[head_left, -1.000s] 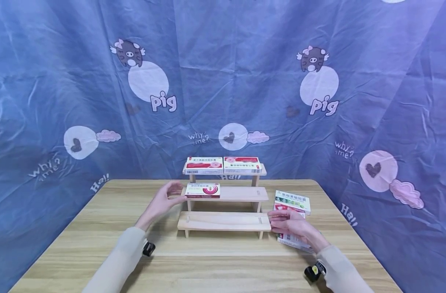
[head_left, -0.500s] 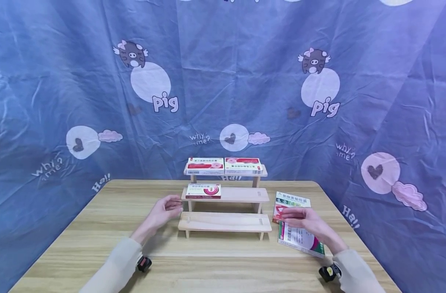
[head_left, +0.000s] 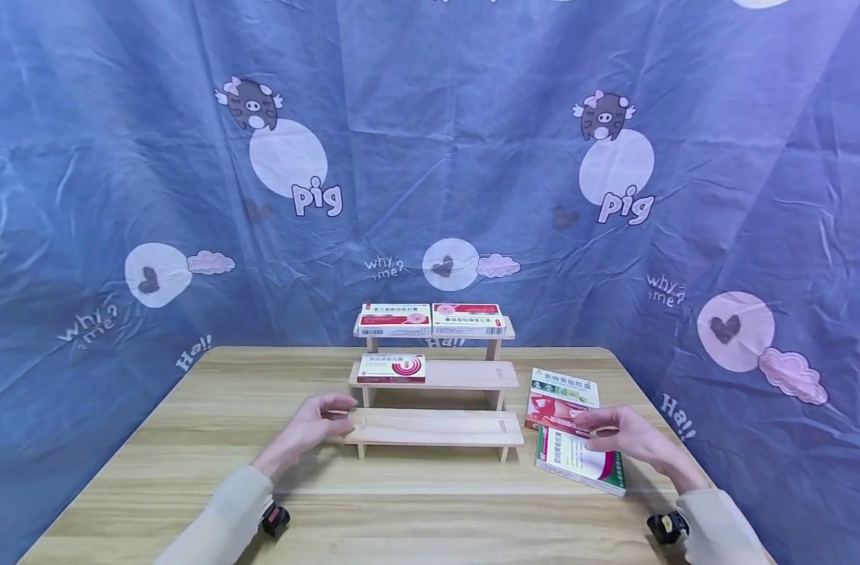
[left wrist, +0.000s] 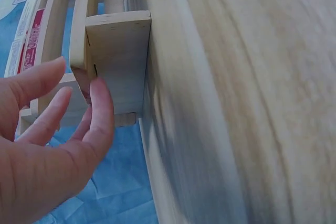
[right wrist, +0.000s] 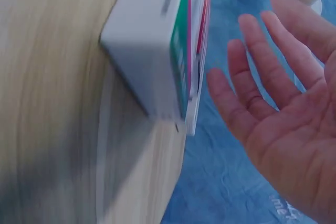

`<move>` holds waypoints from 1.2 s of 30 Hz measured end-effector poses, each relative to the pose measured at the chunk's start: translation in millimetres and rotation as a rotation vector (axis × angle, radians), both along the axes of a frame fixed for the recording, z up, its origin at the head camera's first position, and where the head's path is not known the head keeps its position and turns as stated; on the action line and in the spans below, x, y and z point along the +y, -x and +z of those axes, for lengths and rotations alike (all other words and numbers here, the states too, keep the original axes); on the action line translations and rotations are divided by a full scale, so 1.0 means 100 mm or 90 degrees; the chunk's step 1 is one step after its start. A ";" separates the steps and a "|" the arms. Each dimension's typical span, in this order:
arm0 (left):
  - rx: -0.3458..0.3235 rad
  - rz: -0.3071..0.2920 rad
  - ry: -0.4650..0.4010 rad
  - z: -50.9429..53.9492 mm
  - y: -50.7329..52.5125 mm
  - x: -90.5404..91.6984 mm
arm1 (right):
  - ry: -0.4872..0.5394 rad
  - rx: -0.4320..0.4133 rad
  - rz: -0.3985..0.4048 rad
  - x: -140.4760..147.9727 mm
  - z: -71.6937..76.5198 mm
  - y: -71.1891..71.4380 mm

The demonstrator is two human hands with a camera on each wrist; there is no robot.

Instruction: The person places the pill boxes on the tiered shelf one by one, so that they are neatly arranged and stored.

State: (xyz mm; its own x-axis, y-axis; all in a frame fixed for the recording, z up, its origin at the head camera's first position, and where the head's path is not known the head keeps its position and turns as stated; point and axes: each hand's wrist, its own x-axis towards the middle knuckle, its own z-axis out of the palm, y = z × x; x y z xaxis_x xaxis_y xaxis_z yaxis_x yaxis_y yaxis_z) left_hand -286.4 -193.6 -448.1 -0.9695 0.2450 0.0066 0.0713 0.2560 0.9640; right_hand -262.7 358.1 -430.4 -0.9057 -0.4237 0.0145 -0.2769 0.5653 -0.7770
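Observation:
My left hand point(head_left: 312, 430) is at the left end of the lowest step of a wooden tiered stand point(head_left: 433, 426). In the left wrist view its loosely bent fingers point(left wrist: 101, 111) overlap the end of that step; whether they touch it cannot be told. My right hand point(head_left: 631, 439) hovers above a loose pile of medicine boxes, its fingers relaxed and apart in the right wrist view. The pile has a green-and-white medicine box point(head_left: 567, 457) in front, a red medicine box point(head_left: 552, 411) behind it, and a white one with green print point(head_left: 564, 384) at the back.
Two red-and-white medicine boxes lie side by side on the top step, the left one point(head_left: 395, 319) and the right one point(head_left: 468, 318). A white box with a pink swirl point(head_left: 391, 367) lies on the middle step's left. A blue curtain point(head_left: 430, 157) hangs behind the wooden table point(head_left: 430, 518).
My left hand has left the swirl box on the middle step and moved down to the lowest step's left end. My right hand has moved rightward from that step's right end, over the pile.

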 end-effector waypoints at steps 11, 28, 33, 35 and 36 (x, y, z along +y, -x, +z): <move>-0.054 -0.073 0.005 -0.01 0.03 -0.03 | -0.047 0.037 0.045 0.20 -0.08 -0.06; -0.091 -0.112 -0.021 0.01 0.03 -0.02 | -0.059 0.069 0.093 0.29 -0.21 -0.13; -0.087 -0.112 -0.019 0.01 0.03 -0.02 | -0.090 0.128 0.120 0.27 -0.23 -0.16; -0.086 -0.110 -0.018 0.02 0.02 -0.03 | -0.098 0.122 0.116 0.25 -0.22 -0.16; -0.085 -0.109 -0.018 0.02 0.02 -0.03 | -0.103 0.115 0.112 0.25 -0.22 -0.16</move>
State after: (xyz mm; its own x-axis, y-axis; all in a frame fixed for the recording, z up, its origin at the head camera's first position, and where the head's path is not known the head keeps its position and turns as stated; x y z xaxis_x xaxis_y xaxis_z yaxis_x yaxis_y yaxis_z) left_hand -288.5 -197.0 -446.1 -0.9066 0.4072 -0.1104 -0.0178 0.2246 0.9743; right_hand -246.4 382.7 -452.1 -0.8067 -0.5842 0.0887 -0.5076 0.6083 -0.6101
